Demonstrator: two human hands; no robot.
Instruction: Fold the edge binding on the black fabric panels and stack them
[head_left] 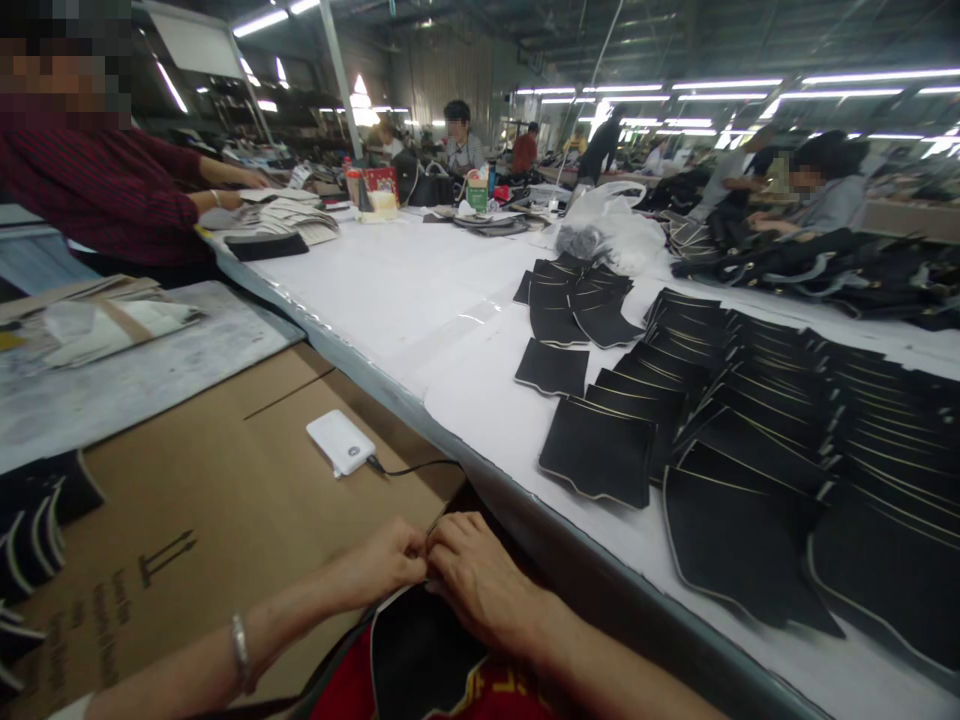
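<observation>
Hands (431,565) meet above the black piece (424,645), forearms converging, fingers (409,545) curled, pinching its top edge.

Ceiling tubes (727,84) glare (edges stretched) over a dim hall (442,75).

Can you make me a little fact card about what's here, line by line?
Left hand: at the top of a flat black piece with pale edging; exact grip hidden
Right hand: touching the left, at the same spot
Left wrist: shiny silver bracelet
On brown cardboard: white plastic box, black cable attached
On white tabletop: overlapping flat black pieces
</observation>
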